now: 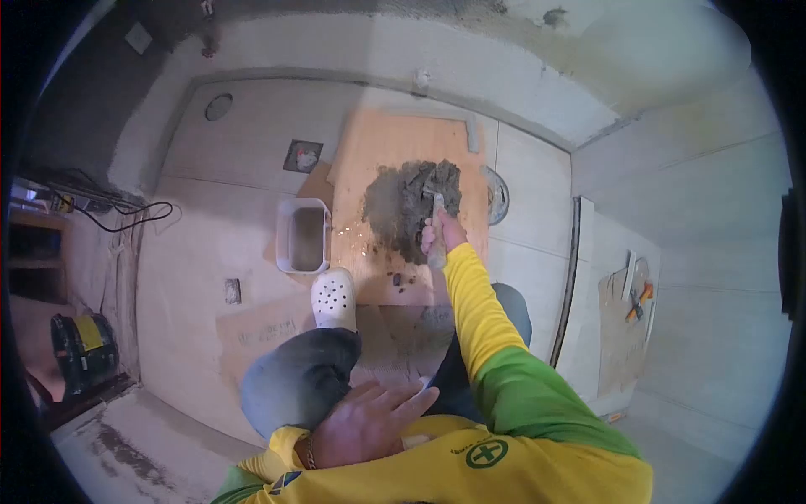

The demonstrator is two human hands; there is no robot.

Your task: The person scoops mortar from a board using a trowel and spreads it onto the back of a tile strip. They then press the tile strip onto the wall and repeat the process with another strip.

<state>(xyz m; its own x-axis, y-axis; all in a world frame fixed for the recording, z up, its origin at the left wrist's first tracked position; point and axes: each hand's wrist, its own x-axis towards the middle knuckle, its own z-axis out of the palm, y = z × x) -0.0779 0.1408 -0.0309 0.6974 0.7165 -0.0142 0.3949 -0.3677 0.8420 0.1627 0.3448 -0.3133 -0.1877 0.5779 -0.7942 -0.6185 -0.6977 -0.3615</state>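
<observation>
My right hand (447,232) is wrapped around the handle of a trowel (437,254). The trowel's far end meets a heap of wet grey mortar (395,206), and its blade is mostly hidden there. The mortar lies spread on a wooden board (382,290) on the floor, with a few dark crumbs near the board's front edge. My left hand (369,422) rests across my lap beside my bent knee, fingers stretched out and holding nothing.
A white plastic tub (305,267) of murky liquid stands left of the board. My white clog (334,298) is just in front of it. An orange-handled tool (642,302) lies on cardboard at right. A black bucket (84,357) and a cable (117,228) are at left.
</observation>
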